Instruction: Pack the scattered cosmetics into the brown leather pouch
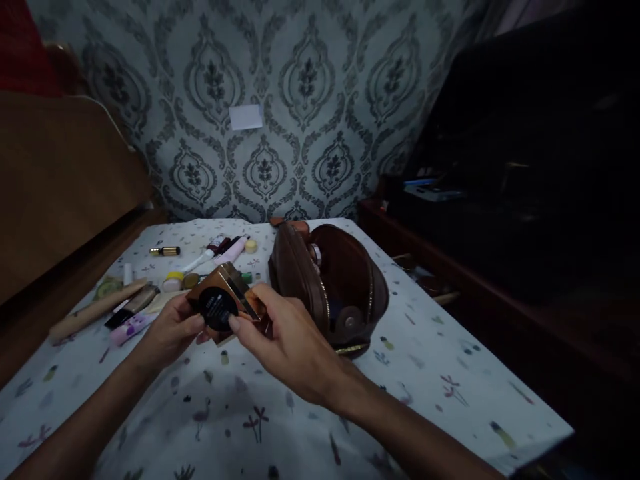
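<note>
Both my hands hold a small shiny bronze-brown carton [231, 287] with a round black compact [218, 308] in front of it, just above the table. My left hand [173, 328] grips them from the left, fingers curled around. My right hand [280, 337] pinches them from the right, thumb on the black compact. Right behind my right hand stands an open brown leather pouch [345, 280] with its zip flap folded back and some items inside.
A table with a white flower-print cloth [430, 360] bears several cosmetics at the left: tubes [231, 251], a small vial [165, 251], a brush [131, 307], a wooden stick [95, 310]. A dark cabinet [525, 200] stands to the right, patterned wallpaper behind.
</note>
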A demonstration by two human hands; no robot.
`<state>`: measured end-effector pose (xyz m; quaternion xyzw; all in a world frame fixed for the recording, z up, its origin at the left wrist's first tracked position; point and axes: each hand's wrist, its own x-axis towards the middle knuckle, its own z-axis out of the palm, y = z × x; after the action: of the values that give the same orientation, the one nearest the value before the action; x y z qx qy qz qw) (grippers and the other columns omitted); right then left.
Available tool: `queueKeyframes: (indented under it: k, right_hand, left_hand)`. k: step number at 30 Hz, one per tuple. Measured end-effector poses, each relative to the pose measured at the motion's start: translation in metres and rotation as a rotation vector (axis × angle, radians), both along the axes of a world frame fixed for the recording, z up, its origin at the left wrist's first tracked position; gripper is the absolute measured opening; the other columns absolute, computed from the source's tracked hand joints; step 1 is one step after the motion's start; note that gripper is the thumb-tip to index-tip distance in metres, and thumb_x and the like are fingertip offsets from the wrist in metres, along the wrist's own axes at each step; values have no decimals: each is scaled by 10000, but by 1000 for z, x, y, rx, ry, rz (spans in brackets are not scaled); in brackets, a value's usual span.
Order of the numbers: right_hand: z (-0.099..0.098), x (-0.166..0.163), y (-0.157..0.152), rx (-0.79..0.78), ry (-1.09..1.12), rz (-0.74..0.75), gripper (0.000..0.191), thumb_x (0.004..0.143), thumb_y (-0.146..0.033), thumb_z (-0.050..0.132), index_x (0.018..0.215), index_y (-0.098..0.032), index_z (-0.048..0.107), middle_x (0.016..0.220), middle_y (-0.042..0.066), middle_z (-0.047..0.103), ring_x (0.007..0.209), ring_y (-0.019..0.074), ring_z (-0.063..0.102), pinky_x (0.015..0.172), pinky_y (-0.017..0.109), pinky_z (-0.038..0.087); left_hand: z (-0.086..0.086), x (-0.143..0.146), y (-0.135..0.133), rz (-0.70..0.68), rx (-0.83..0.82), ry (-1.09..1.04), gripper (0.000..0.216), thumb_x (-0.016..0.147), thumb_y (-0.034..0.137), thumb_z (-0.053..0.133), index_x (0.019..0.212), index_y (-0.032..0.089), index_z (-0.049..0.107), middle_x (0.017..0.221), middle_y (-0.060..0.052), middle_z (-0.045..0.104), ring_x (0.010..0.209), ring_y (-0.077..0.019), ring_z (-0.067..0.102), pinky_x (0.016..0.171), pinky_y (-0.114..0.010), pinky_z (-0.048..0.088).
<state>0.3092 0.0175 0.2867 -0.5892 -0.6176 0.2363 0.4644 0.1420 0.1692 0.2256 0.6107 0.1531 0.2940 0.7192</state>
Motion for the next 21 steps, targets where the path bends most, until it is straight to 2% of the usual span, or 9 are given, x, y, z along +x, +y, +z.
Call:
queueKeyframes:
  k: [4, 8, 12, 17, 21]
  right_hand:
    - [17, 14, -6, 73, -33, -5, 284, 945, -372, 552, 750, -216, 419, 638, -59, 427, 573, 98, 424, 542, 245, 274]
    - [27, 35, -9, 60, 80, 4, 336, 983, -445, 480, 754, -199, 486, 620, -42, 496, 571, 99, 497, 547, 230, 342]
    - [43, 59, -16, 15, 143, -29, 412, 908, -565, 557, 769, -177, 566, 629, -24, 548, 543, 94, 501, 505, 215, 364]
    - [57, 81, -29, 2, 183, -116, 426, 818, -589, 664, 815, -166, 615, 596, -30, 553, 504, 87, 478, 455, 204, 342]
    - [54, 90, -35, -2, 234, -112, 403, 785, -538, 725, 877, -160, 621, 629, -21, 585, 521, 95, 514, 463, 207, 371]
  left_hand:
    - [19, 20, -3, -31, 41, -8, 474, 614, 521, 900, 680, 113, 667, 547, -8, 602, 450, -82, 504, 428, -178, 405]
    - [34, 45, -5, -38, 82, -26, 492, 629, 542, 885, 662, 129, 618, 481, 23, 553, 416, -79, 496, 412, -172, 402]
    - [46, 78, -14, -87, 94, -43, 497, 685, 569, 842, 690, 141, 590, 496, 32, 547, 443, -81, 506, 427, -175, 403]
    - [52, 112, -28, -158, 119, -44, 571, 709, 664, 774, 643, 145, 544, 499, 32, 516, 460, -79, 494, 435, -184, 379]
    - [52, 122, -33, -160, 129, -25, 598, 693, 688, 770, 622, 148, 523, 505, 31, 515, 458, -77, 495, 433, -182, 370]
